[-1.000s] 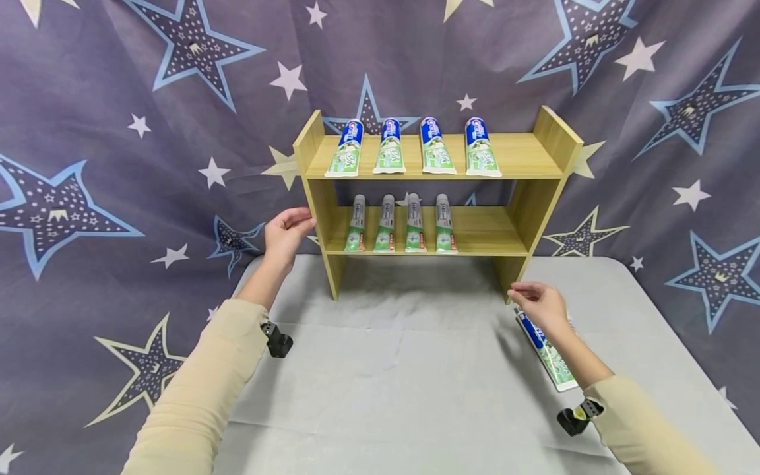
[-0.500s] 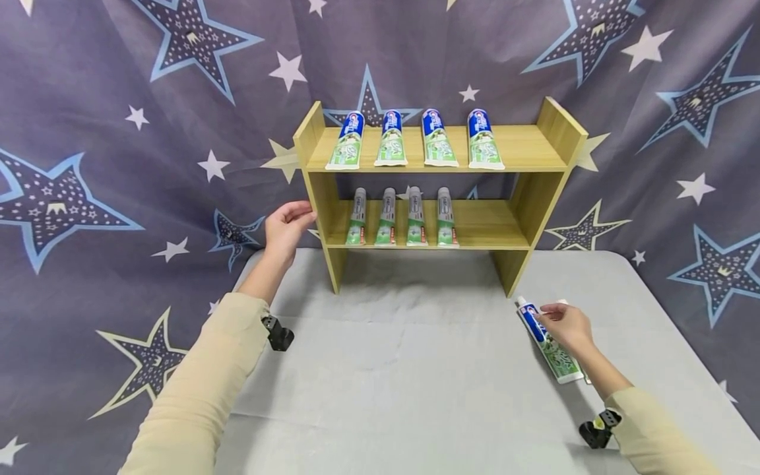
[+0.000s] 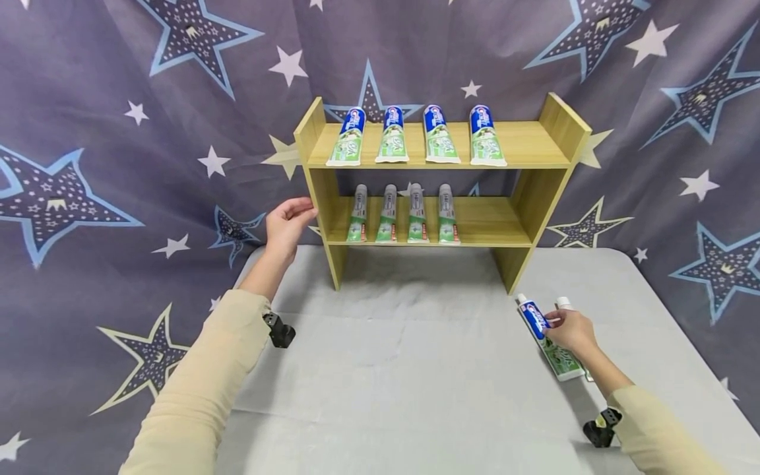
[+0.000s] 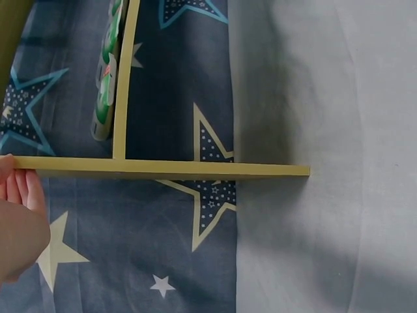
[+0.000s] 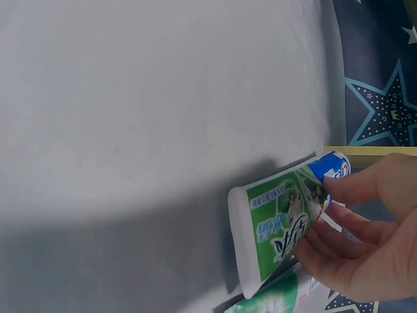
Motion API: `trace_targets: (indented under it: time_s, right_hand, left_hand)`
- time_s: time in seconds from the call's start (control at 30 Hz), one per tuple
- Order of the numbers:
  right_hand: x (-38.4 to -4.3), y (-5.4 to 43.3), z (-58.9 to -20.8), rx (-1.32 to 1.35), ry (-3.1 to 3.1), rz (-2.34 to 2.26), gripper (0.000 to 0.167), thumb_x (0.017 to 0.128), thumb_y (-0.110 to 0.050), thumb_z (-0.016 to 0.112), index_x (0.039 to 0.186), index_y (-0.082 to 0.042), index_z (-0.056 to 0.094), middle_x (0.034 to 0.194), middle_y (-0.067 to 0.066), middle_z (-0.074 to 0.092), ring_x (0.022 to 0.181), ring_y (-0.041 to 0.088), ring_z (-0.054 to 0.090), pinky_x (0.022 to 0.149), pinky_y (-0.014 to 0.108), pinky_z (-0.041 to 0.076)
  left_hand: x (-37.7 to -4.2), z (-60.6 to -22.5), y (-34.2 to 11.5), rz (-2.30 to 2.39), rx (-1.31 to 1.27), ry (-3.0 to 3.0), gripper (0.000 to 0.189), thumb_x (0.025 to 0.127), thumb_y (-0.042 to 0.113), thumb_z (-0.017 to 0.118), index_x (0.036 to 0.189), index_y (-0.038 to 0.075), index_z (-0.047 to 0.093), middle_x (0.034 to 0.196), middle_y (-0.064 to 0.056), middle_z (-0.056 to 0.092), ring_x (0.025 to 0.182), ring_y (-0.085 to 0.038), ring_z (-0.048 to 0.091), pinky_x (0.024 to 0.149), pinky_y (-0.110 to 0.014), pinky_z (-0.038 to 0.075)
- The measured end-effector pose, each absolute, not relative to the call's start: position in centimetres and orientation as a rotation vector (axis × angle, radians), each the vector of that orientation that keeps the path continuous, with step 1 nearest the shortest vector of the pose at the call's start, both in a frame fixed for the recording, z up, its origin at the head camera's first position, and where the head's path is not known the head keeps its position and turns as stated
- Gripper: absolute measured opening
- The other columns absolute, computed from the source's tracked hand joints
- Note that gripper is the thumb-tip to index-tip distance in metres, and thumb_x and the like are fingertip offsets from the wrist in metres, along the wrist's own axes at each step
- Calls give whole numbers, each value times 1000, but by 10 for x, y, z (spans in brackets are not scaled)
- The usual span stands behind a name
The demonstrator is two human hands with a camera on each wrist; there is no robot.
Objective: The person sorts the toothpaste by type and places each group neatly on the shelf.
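A small two-tier wooden shelf (image 3: 516,148) stands on the table. My left hand (image 3: 286,227) holds the front edge of its left side panel; in the left wrist view the fingers (image 4: 29,189) lie along the panel's outer face. To the shelf's right, a blue, white and green toothpaste tube (image 3: 532,318) is between the thumb and fingers of my right hand (image 3: 572,332). The right wrist view has the thumb on the tube's blue end and the fingers along its side. Beside it lies a second white-capped tube (image 3: 563,303), mostly hidden by the hand.
Several blue and green toothpaste tubes (image 3: 392,135) lie in a row on the upper board. On the lower board sit several smaller grey and green tubes (image 3: 417,214). A grey cloth (image 3: 386,369) covers the table, and a star-patterned curtain (image 3: 178,132) hangs behind.
My right hand has moved from beside the shelf's right foot back and rightward onto the toothpaste tube and taken hold of it. The left hand stays at the shelf; the head view has tilted slightly.
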State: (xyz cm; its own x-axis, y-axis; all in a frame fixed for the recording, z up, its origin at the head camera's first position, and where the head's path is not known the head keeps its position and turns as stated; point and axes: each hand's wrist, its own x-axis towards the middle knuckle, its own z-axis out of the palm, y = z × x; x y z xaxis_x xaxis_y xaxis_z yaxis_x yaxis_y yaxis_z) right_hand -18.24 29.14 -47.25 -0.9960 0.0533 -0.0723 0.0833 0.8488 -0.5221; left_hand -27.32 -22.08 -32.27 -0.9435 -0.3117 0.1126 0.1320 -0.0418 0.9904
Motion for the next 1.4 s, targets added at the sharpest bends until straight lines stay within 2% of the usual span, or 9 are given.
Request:
trace_targets:
  time_s: [0.27,0.5,0.67,0.77,0.9,1.03,1.4]
  right_hand:
    - [-183,292,-469,101,2927,-799,41,78,-17,70,107,11,62,97,29,69,82,38,67,66,36,51]
    - [-184,284,-467,182,2858,-811,47,74,-20,74,106,12,62,92,28,70,69,27,68,60,31,54]
    - [-184,279,-465,215,2843,-769,48,75,-24,76,105,11,63,88,26,68,71,26,65,58,29,50]
    - [-185,279,-465,215,2846,-752,48,75,-25,76,105,10,63,87,26,67,72,27,65,58,29,50]
    - [-185,278,-463,245,2812,-788,49,75,-24,76,108,10,62,93,30,64,75,30,64,61,32,53]
    - [-185,280,-464,299,2769,-819,51,76,-25,76,110,9,62,101,32,62,79,29,63,62,31,52]
    - [-189,284,-455,379,2560,-1108,57,79,-20,75,120,14,54,105,29,60,67,11,59,61,25,57]
  left_hand:
    - [-274,-323,-219,-2056,207,-1930,23,82,-4,69,83,19,64,76,14,67,77,-1,63,72,-10,53]
    - [-273,-325,-219,-2046,220,-1947,22,83,-3,69,84,18,64,75,15,67,77,0,63,74,-11,53]
    - [-273,-326,-218,-2039,220,-1956,20,83,-3,69,86,17,64,76,16,66,77,0,63,81,-17,54]
    - [-273,-326,-219,-2045,213,-1946,20,83,-3,69,86,16,64,76,15,67,77,0,63,79,-15,54]
    - [-273,-325,-220,-2045,205,-1942,19,82,-3,69,87,15,64,75,15,67,77,-1,63,72,-11,53]
    - [-273,-325,-219,-2057,180,-1925,20,82,-4,69,87,14,64,75,15,67,76,0,63,71,-9,53]
    - [-274,-325,-219,-2066,164,-1894,20,81,-7,68,86,13,64,73,14,68,74,0,63,69,-9,53]
